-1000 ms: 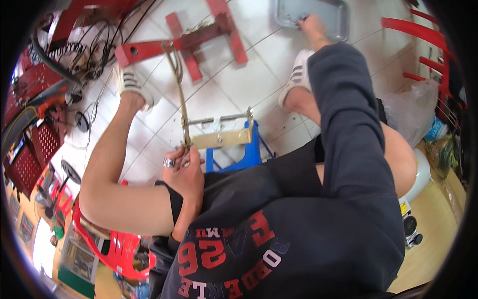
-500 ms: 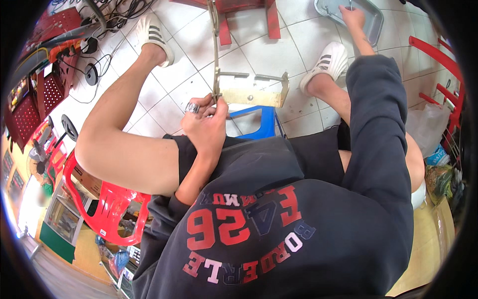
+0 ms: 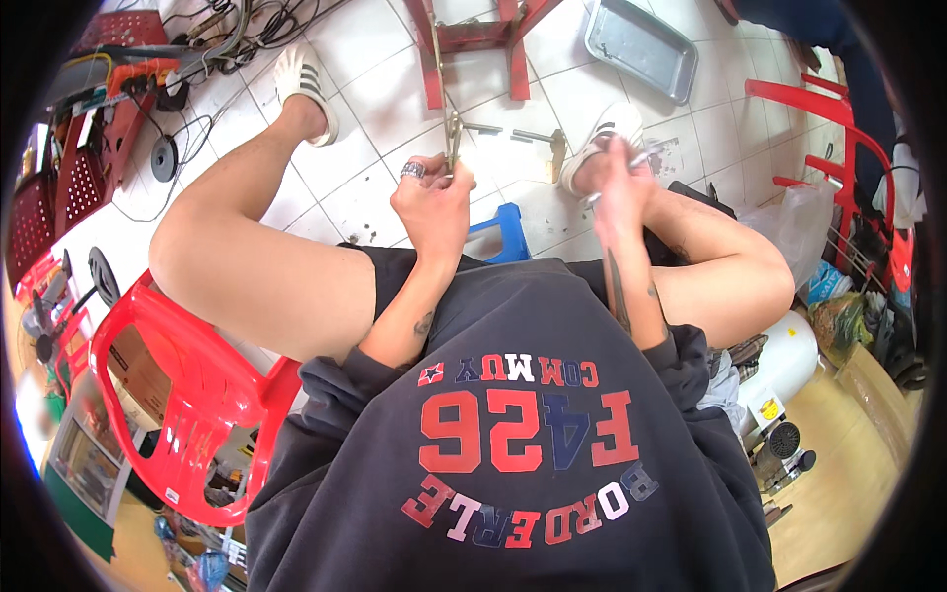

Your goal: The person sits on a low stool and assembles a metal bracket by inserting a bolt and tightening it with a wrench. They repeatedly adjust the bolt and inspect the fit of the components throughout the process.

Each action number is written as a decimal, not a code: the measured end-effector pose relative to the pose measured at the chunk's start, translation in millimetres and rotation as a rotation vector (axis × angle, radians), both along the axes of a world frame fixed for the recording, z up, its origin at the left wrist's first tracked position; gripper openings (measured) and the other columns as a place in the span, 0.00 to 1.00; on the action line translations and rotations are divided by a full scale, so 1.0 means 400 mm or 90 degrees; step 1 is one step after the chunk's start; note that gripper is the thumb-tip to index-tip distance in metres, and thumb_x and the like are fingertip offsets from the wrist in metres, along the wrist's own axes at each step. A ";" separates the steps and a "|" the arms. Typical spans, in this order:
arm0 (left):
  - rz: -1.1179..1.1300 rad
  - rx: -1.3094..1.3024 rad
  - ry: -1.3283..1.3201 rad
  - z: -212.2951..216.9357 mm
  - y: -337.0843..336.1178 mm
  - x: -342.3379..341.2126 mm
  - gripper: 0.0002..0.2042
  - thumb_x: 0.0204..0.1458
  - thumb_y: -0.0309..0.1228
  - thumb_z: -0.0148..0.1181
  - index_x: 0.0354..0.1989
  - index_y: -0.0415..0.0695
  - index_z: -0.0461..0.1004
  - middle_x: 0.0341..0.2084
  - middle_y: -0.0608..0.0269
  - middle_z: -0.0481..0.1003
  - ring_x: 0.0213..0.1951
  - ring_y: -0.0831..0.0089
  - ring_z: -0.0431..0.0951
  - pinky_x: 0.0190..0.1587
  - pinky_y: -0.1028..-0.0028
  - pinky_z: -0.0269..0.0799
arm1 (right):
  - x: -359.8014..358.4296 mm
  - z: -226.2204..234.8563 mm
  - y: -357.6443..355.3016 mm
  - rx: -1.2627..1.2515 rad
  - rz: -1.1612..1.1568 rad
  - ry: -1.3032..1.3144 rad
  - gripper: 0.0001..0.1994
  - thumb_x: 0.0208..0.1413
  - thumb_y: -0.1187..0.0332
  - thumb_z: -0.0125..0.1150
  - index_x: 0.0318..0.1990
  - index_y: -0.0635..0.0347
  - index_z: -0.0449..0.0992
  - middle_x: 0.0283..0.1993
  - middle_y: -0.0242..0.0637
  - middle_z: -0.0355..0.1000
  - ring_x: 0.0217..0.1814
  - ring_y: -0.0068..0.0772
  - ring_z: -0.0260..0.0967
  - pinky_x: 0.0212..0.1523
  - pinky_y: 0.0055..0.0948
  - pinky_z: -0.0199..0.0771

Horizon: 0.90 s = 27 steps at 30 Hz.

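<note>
Left hand: the left hand (image 3: 434,202), ring on one finger, was clamped on the lower end of a thin metal rod (image 3: 452,138) rising toward the red frame (image 3: 473,39).
Right hand: the right hand (image 3: 621,187) was closed on a slim metal tool (image 3: 636,163), held over the right shoe (image 3: 597,148).
Surroundings: blue stool (image 3: 498,232) between the knees; steel tray (image 3: 641,44) on the tiled floor (image 3: 375,79); red chair (image 3: 187,395) at left.
Risk: in my judgement the rod could slip, being held at one end only.
</note>
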<state>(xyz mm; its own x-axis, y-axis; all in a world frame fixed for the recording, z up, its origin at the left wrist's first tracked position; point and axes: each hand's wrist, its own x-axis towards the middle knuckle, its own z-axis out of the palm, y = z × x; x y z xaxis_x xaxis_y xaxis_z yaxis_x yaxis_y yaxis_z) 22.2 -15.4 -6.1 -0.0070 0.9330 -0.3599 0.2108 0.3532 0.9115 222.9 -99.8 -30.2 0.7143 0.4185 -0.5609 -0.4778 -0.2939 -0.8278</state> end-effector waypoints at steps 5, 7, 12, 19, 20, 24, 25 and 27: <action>-0.014 0.003 0.005 0.006 0.002 -0.016 0.07 0.52 0.20 0.60 0.33 0.29 0.69 0.25 0.52 0.79 0.29 0.74 0.82 0.34 0.80 0.74 | -0.104 -0.027 0.083 0.064 -0.046 0.110 0.12 0.65 0.55 0.56 0.43 0.55 0.74 0.29 0.21 0.65 0.24 0.12 0.56 0.22 0.19 0.58; -0.006 0.007 -0.021 0.005 0.001 -0.021 0.07 0.53 0.21 0.60 0.33 0.30 0.69 0.27 0.50 0.79 0.30 0.72 0.82 0.35 0.79 0.76 | -0.091 -0.045 0.102 0.097 -0.017 0.042 0.14 0.66 0.56 0.55 0.45 0.56 0.74 0.34 0.22 0.67 0.30 0.12 0.59 0.29 0.18 0.61; 0.073 -0.138 -0.230 0.001 0.025 -0.036 0.09 0.54 0.24 0.61 0.28 0.35 0.66 0.30 0.47 0.78 0.32 0.64 0.84 0.36 0.71 0.81 | -0.049 -0.052 0.116 0.134 0.143 -0.081 0.15 0.67 0.58 0.53 0.52 0.60 0.72 0.42 0.26 0.70 0.43 0.16 0.63 0.45 0.20 0.66; 0.112 -0.219 -0.279 -0.018 0.056 -0.031 0.17 0.52 0.31 0.69 0.23 0.47 0.63 0.27 0.52 0.77 0.27 0.67 0.81 0.34 0.68 0.83 | -0.059 -0.023 0.128 0.125 0.141 -0.107 0.14 0.66 0.61 0.55 0.51 0.60 0.73 0.41 0.26 0.70 0.43 0.17 0.64 0.45 0.21 0.67; 0.118 -0.219 -0.269 -0.015 0.057 -0.029 0.17 0.51 0.30 0.70 0.22 0.47 0.63 0.27 0.52 0.77 0.27 0.68 0.81 0.33 0.68 0.83 | -0.061 -0.024 0.128 0.129 0.138 -0.104 0.13 0.66 0.61 0.56 0.50 0.61 0.74 0.41 0.26 0.71 0.43 0.17 0.65 0.44 0.20 0.67; 0.149 -0.210 -0.242 -0.018 0.058 -0.021 0.17 0.50 0.30 0.71 0.21 0.46 0.63 0.26 0.52 0.77 0.26 0.68 0.81 0.31 0.67 0.83 | -0.085 -0.002 0.147 0.125 0.059 -0.091 0.12 0.64 0.64 0.58 0.48 0.62 0.75 0.39 0.27 0.72 0.40 0.17 0.66 0.43 0.20 0.67; 0.151 -0.207 -0.238 -0.018 0.057 -0.018 0.18 0.50 0.30 0.71 0.21 0.45 0.63 0.25 0.52 0.76 0.26 0.68 0.81 0.31 0.67 0.83 | -0.089 0.004 0.149 0.113 0.050 -0.102 0.12 0.64 0.64 0.59 0.47 0.62 0.75 0.39 0.27 0.72 0.40 0.17 0.66 0.43 0.20 0.67; 0.156 -0.204 -0.228 -0.016 0.057 -0.012 0.18 0.51 0.30 0.70 0.20 0.44 0.63 0.24 0.54 0.75 0.26 0.69 0.80 0.30 0.67 0.83 | -0.096 0.014 0.149 0.091 0.032 -0.122 0.11 0.64 0.64 0.59 0.47 0.62 0.76 0.39 0.27 0.73 0.40 0.16 0.66 0.41 0.20 0.67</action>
<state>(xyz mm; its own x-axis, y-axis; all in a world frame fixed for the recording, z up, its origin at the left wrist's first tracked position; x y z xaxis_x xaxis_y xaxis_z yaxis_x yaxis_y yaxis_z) 17.6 7.6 -12.6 -0.0357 0.7620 -0.6466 -0.2167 0.6257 0.7493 184.4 -40.3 -24.4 0.7787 0.5213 -0.3491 -0.2953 -0.1864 -0.9371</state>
